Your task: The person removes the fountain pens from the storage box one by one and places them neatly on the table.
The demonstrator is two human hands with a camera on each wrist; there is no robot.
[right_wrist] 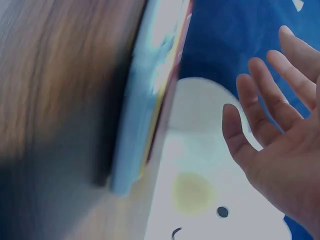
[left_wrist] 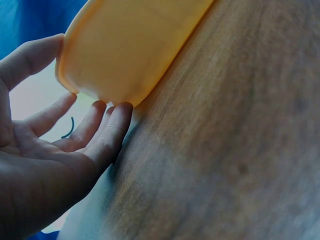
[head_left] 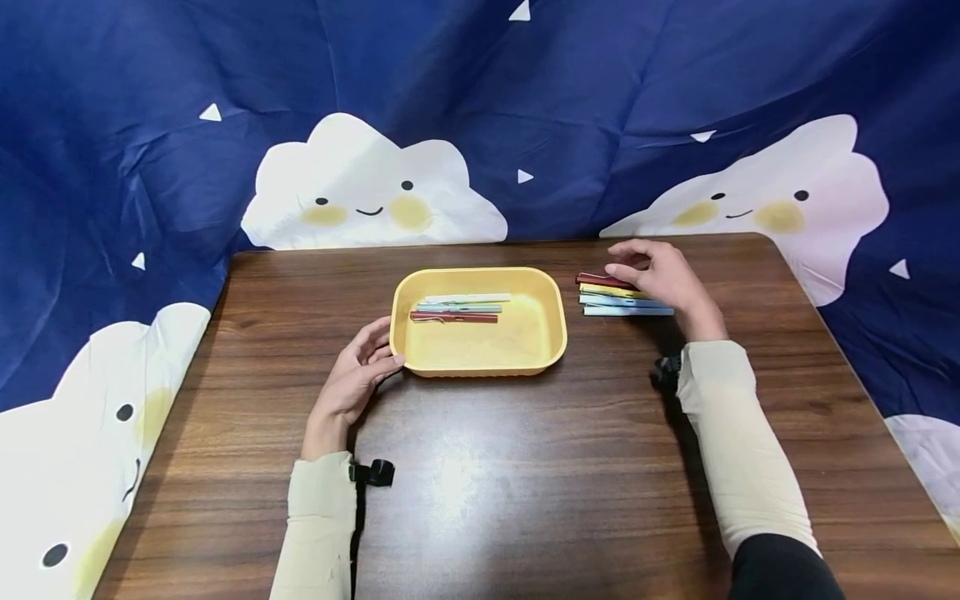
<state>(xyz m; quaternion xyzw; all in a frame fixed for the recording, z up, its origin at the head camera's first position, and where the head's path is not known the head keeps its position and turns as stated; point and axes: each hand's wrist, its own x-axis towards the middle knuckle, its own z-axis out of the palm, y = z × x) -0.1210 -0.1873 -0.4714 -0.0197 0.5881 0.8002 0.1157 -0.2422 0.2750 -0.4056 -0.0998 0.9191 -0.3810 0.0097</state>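
Observation:
A yellow plastic tray (head_left: 480, 368) sits on the table, with a white pen (head_left: 472, 298), a light teal pen (head_left: 468, 309) and a dark red pen (head_left: 457, 317) lying in its left half. My left hand (head_left: 356, 375) is at the tray's left end, its fingertips and thumb touching the outer wall and rim (left_wrist: 120, 55). Right of the tray lie a dark red pen (head_left: 595, 279), a yellow pen (head_left: 603, 290), a blue pen (head_left: 611, 301) and a pale blue pen (head_left: 628, 312), side by side. Over their far right part hovers my right hand (head_left: 671, 279), fingers loosely bent, holding nothing.
The brown wooden table (head_left: 525, 483) stretches toward me in front of the tray. Behind its far edge hangs a dark blue cloth (head_left: 570, 100) printed with white clouds. Each wrist wears a small black camera (head_left: 381, 472).

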